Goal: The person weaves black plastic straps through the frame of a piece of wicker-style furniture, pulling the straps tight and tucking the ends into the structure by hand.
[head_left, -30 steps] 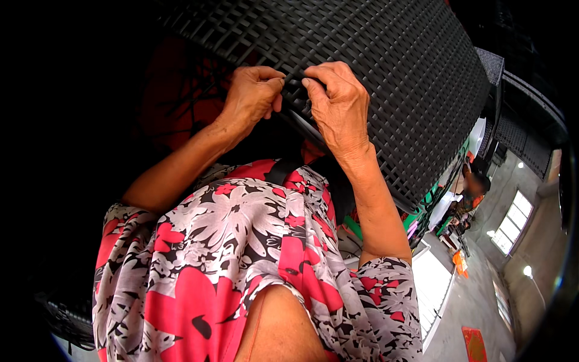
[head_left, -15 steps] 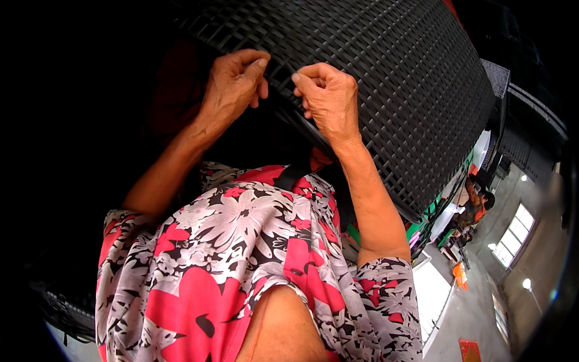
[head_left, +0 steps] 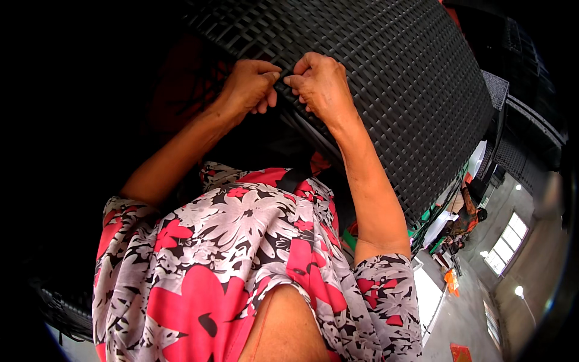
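Note:
A large black woven wicker panel (head_left: 398,102) slopes from the upper middle toward the right, its near edge running under my hands. My left hand (head_left: 252,84) is closed in a pinch at that edge, thumb against forefinger. Facing it, my right hand (head_left: 322,85) pinches too, over the margin of the weave. The two sets of fingertips are almost touching. Whatever they grip is dark against the dark weave and too thin to make out. Below the hands, a dark bar or bundle of strands (head_left: 310,130) runs along the panel's edge.
Deep shadow covers the left, with a dim reddish shape (head_left: 181,90) in it. Beyond the panel at right, another person (head_left: 470,211) bends among piled materials. A grey floor (head_left: 464,314), a bright window (head_left: 506,243) and an orange item (head_left: 451,282) show there.
My left hand has moved right and slightly down, and my right hand slightly left and up. The gap between their fingertips has narrowed. Both remain pinched.

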